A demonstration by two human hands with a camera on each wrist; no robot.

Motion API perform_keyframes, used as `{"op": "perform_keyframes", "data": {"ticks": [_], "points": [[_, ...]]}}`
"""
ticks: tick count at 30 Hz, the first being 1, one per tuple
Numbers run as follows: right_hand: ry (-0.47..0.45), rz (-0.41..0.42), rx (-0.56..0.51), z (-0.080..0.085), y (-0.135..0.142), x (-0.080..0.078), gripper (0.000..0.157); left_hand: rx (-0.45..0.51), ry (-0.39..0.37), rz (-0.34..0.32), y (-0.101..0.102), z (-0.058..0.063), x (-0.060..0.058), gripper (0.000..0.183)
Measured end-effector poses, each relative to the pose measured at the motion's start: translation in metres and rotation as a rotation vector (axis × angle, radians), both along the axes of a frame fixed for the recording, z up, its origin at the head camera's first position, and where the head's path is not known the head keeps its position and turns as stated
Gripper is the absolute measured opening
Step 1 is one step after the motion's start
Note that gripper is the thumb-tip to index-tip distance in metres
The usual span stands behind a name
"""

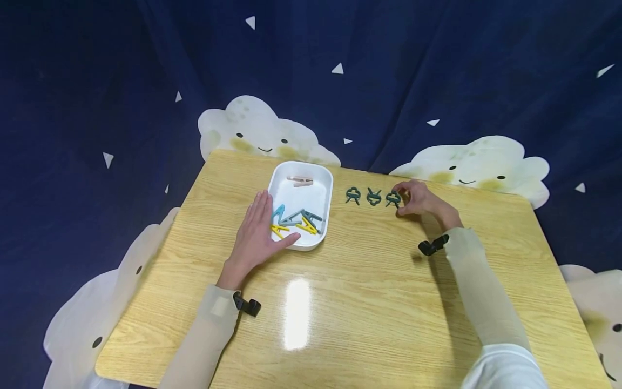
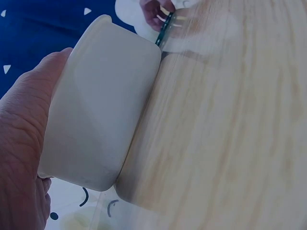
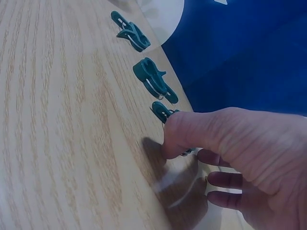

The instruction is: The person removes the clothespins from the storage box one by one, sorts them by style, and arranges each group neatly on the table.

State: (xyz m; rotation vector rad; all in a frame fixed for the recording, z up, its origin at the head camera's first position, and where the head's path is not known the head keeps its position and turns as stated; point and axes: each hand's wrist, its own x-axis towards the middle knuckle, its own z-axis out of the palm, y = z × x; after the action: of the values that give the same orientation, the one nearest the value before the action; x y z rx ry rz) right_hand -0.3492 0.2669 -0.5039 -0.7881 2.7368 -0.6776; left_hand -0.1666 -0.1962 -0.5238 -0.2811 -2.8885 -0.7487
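A white plastic tray (image 1: 324, 208) stands on the table with several clothespins inside, among them a yellow clothespin (image 1: 307, 226) and a pinkish clothespin (image 1: 302, 180). My left hand (image 1: 252, 229) rests against its left side, fingers straight along the rim and thumb across the near corner. To the right of the tray, three dark green clips lie in a row. My right hand (image 1: 419, 199) pinches the rightmost green clip (image 1: 392, 199) between thumb and fingers; the thumb hides part of it in the right wrist view. Beside it lie the middle green clip (image 3: 154, 79) and the far green clip (image 3: 132, 32).
The wooden table (image 1: 359, 302) ends at the back against a dark blue curtain (image 1: 301, 48) with cloud shapes. Each wrist wears a black strap mount, the left mount (image 1: 248, 304) and the right mount (image 1: 432, 246). A bright reflection lies on the tabletop.
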Motion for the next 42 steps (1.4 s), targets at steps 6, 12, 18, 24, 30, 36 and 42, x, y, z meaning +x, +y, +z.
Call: {"op": "perform_keyframes", "data": {"ticks": [6, 12, 18, 24, 30, 36, 42], "points": [[-0.009, -0.005, 0.005, -0.001, 0.001, 0.001, 0.068, -0.004, -0.001, 0.003, 0.0, 0.0, 0.0, 0.129], [-0.027, -0.017, -0.003, -0.002, 0.005, 0.004, 0.074, -0.009, 0.0, -0.002, 0.001, 0.0, -0.001, 0.129], [0.022, -0.032, -0.043, -0.002, 0.006, 0.008, 0.074, -0.009, -0.001, -0.007, 0.001, 0.0, -0.002, 0.129], [0.146, 0.006, -0.196, 0.01, -0.011, 0.015, 0.053, -0.011, -0.001, -0.006, 0.001, 0.002, -0.003, 0.129], [0.191, 0.003, -0.246, 0.019, -0.036, 0.027, 0.042, -0.008, -0.002, -0.008, 0.001, 0.002, -0.003, 0.129], [0.204, 0.004, -0.294, 0.016, -0.059, 0.037, 0.042, -0.014, 0.007, -0.006, 0.001, 0.0, -0.003, 0.129], [0.258, 0.028, -0.334, 0.016, -0.087, 0.047, 0.043, -0.009, 0.008, 0.001, 0.0, -0.001, -0.003, 0.129]]}}
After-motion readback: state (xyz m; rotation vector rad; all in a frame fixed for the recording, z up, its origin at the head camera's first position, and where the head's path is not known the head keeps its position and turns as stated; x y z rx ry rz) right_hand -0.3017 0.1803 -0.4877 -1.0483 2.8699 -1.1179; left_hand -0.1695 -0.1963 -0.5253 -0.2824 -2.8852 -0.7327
